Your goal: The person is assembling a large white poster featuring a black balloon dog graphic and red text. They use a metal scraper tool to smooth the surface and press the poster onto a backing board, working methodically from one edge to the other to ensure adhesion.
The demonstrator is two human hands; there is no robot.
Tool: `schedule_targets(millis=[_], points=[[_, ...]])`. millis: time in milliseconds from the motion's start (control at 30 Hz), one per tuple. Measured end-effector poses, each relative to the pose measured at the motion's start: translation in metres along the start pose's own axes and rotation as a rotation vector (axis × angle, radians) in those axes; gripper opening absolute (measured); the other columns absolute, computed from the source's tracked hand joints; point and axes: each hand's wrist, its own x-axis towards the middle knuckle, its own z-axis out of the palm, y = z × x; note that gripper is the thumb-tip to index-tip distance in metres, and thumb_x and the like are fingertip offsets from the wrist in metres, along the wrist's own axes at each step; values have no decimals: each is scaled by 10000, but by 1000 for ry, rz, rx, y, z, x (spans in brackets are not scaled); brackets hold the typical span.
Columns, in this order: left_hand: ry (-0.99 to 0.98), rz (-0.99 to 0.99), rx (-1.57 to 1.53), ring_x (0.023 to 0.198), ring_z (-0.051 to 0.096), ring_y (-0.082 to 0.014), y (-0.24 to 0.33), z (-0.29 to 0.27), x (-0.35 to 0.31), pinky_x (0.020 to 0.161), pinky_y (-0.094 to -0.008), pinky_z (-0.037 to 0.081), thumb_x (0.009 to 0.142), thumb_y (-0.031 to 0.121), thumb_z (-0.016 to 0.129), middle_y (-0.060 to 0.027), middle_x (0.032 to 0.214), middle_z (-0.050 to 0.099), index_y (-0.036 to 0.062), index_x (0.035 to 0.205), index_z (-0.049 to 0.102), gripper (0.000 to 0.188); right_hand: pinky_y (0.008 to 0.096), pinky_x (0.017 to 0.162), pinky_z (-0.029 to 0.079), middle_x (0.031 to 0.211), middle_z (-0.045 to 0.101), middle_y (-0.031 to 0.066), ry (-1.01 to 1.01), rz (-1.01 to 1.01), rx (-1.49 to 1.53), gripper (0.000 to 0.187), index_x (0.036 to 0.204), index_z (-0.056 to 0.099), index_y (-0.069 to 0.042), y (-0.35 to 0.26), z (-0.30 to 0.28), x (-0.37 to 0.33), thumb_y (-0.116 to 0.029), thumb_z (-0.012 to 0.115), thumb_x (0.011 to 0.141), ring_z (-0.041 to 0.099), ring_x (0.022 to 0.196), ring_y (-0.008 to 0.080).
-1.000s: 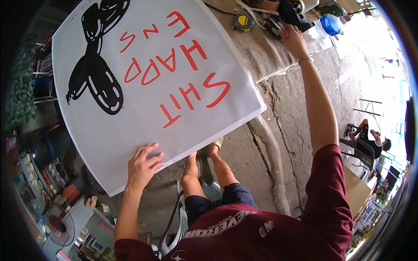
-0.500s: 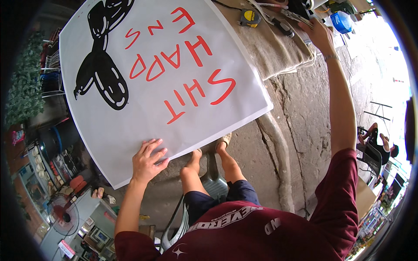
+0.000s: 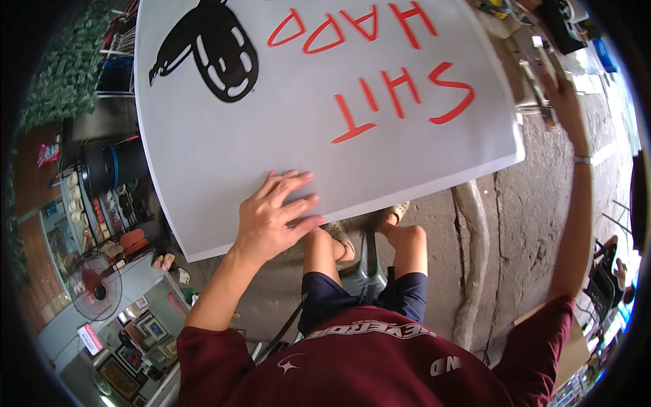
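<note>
A large white sheet (image 3: 217,163) with red hand-drawn letters and a glossy black balloon-like figure (image 3: 227,64) spreads in front of me. My left hand (image 3: 274,214) rests on its near edge, fingers spread and holding nothing. Out at the far right, beyond the sheet's corner, my right hand (image 3: 566,108) is closed around a long metal hand tool (image 3: 536,85). Motion blur hides the tool's exact kind.
A yellow and black tape measure (image 3: 495,7) and a blue-labelled bottle (image 3: 605,55) are at the upper right. Below me are a green plastic stool (image 3: 363,275) and concrete floor with a raised ridge (image 3: 471,251). A fan (image 3: 95,285) stands left; a seated person (image 3: 614,275) is at right.
My right hand has drawn back from the tool-strewn cloth with the metal tool. My view has shifted, so the sheet appears higher and farther right. My left hand stays on its near edge.
</note>
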Motion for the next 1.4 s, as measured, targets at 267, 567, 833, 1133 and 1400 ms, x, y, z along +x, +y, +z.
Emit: schedule_targets(millis=[267, 567, 833, 1133, 1400], points=[[152, 77, 78, 1030, 647, -276, -10, 21, -19, 878, -442, 524, 599, 191, 841, -38, 1152, 661, 109, 797, 711, 250, 382, 957, 452, 1129, 626, 171, -538, 352, -418, 697, 1308, 487, 45, -119, -47, 22, -488, 612, 875, 591, 995, 256], [288, 189, 61, 951, 643, -239, -20, 35, -31, 764, -344, 546, 560, 119, 801, -13, 1116, 670, 80, 797, 683, 268, 254, 464, 417, 590, 604, 17, -256, 114, 271, 480, 823, 651, -94, -31, -31, 16, -563, 583, 899, 546, 493, 74], [324, 253, 84, 959, 629, -219, -21, 34, -39, 774, -342, 549, 635, 109, 769, 0, 1132, 663, 86, 878, 703, 253, 359, 945, 455, 1230, 615, 119, 223, 85, 1176, 470, 1305, 510, -15, 18, -34, -113, -365, 527, 991, 607, 1044, 215], [322, 268, 127, 1000, 622, -214, -24, 38, -44, 829, -344, 551, 643, 61, 728, 3, 1167, 655, 107, 947, 714, 307, 326, 876, 445, 1076, 606, 73, 221, 142, 1503, 343, 1218, 541, -7, -84, 145, -307, -265, 521, 993, 567, 965, 159], [323, 262, 135, 1021, 621, -226, -20, 40, -43, 860, -344, 536, 642, 58, 754, -19, 1168, 656, 112, 985, 715, 350, 310, 851, 441, 1025, 630, 96, 107, -24, 1631, 267, 1102, 578, -10, -262, 275, -391, -97, 608, 852, 579, 918, 178]])
